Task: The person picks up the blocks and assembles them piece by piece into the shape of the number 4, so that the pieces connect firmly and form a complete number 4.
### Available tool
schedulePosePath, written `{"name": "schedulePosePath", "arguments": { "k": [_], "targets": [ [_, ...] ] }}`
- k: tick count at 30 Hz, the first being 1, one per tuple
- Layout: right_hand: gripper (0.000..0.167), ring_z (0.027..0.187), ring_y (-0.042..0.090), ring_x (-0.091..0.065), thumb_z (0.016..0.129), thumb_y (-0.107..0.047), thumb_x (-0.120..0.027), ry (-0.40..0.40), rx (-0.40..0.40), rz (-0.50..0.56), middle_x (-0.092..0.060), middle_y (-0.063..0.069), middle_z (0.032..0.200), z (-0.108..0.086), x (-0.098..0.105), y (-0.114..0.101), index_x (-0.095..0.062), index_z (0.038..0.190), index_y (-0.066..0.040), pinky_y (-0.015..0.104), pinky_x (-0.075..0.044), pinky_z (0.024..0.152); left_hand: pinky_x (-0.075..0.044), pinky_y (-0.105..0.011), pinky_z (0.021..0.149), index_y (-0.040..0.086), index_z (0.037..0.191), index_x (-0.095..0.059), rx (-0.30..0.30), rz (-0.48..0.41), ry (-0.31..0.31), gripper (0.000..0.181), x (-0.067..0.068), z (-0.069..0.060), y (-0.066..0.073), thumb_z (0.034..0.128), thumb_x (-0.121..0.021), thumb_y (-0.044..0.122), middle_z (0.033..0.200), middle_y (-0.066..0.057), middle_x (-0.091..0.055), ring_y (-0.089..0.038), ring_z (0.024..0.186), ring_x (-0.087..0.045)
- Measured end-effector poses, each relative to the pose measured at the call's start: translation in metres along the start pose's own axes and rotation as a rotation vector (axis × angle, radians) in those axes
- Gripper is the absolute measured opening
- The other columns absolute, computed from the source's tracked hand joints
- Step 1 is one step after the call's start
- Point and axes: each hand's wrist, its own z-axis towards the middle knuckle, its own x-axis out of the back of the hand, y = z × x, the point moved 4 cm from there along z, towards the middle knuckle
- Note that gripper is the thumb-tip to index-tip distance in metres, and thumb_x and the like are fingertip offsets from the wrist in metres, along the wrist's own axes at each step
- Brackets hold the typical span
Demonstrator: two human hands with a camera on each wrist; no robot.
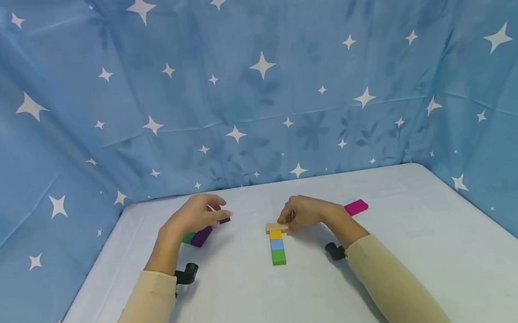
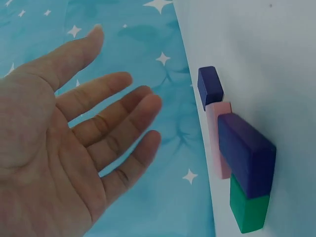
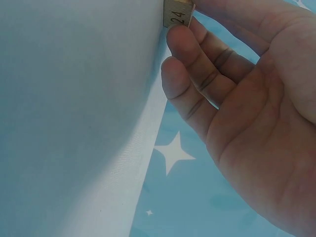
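Note:
My right hand (image 1: 303, 211) grips the right end of a tan wooden block (image 1: 273, 227) lying crosswise; in the right wrist view its fingers hold the block's end (image 3: 177, 14), marked "24". Directly below that block, a yellow block (image 1: 275, 234), a blue block (image 1: 277, 244) and a green block (image 1: 278, 257) form a line toward me. My left hand (image 1: 199, 214) hovers with relaxed, parted fingers, holding nothing, over a dark purple block (image 1: 201, 237) and a green one (image 1: 189, 237). The left wrist view also shows a pink block (image 2: 219, 143) and a small dark blue one (image 2: 210, 86).
A magenta block (image 1: 356, 207) lies on the white table (image 1: 241, 318), right of my right hand. Blue curtains (image 1: 248, 85) with white stars stand behind the table and along both sides.

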Motion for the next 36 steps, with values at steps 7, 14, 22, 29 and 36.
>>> {"name": "schedulePosePath", "arguments": {
  "k": [7,14,22,29,36],
  "targets": [
    [0.033,0.085,0.015,-0.058,0.086,-0.011,-0.085,0.002,-0.023,0.006,-0.070,-0.003,0.094,0.000,-0.001,0.001,-0.081,0.119,-0.015,0.028,-0.049,0.073,-0.053,-0.052,0.102,0.005,0.139,-0.064,0.049,0.073,-0.048,0.056,0.005,-0.004,-0.009,0.0982,-0.071,0.043,0.126,-0.012,-0.071,-0.028,0.111,-0.070],
    [0.032,0.085,0.016,-0.057,0.086,-0.013,-0.085,0.008,-0.043,-0.005,-0.070,-0.003,0.093,-0.001,-0.001,0.000,-0.081,0.118,-0.016,0.028,-0.048,0.073,-0.052,-0.054,0.103,0.010,0.126,-0.072,0.124,0.142,-0.101,0.041,0.002,-0.006,-0.022,0.0929,-0.079,0.033,0.125,-0.013,-0.070,-0.030,0.114,-0.065],
    [0.033,0.085,0.016,-0.058,0.086,-0.012,-0.085,0.010,-0.044,-0.018,-0.070,-0.004,0.093,0.000,-0.001,0.001,-0.081,0.118,-0.018,0.028,-0.049,0.073,-0.054,-0.049,0.099,0.010,0.117,-0.075,0.110,0.120,-0.128,0.027,0.002,-0.006,-0.026,0.0904,-0.081,0.015,0.115,-0.010,-0.072,-0.024,0.104,-0.065],
    [0.032,0.084,0.015,-0.058,0.086,-0.013,-0.085,0.003,-0.036,-0.006,-0.070,-0.004,0.092,0.001,-0.001,0.001,-0.081,0.118,-0.018,0.028,-0.049,0.073,-0.056,-0.046,0.095,0.008,0.115,-0.075,0.115,0.154,-0.121,0.030,0.002,-0.008,-0.027,0.0871,-0.084,0.014,0.118,-0.014,-0.071,-0.025,0.103,-0.066],
    [0.035,0.085,0.015,-0.057,0.086,-0.011,-0.085,0.008,-0.021,-0.021,-0.070,-0.004,0.094,0.000,0.000,0.002,-0.081,0.119,-0.018,0.028,-0.049,0.072,-0.056,-0.047,0.094,0.007,0.118,-0.073,0.153,0.165,-0.108,0.036,0.003,-0.010,-0.027,0.0856,-0.086,0.016,0.121,-0.015,-0.069,-0.027,0.105,-0.065]
  ]
}}
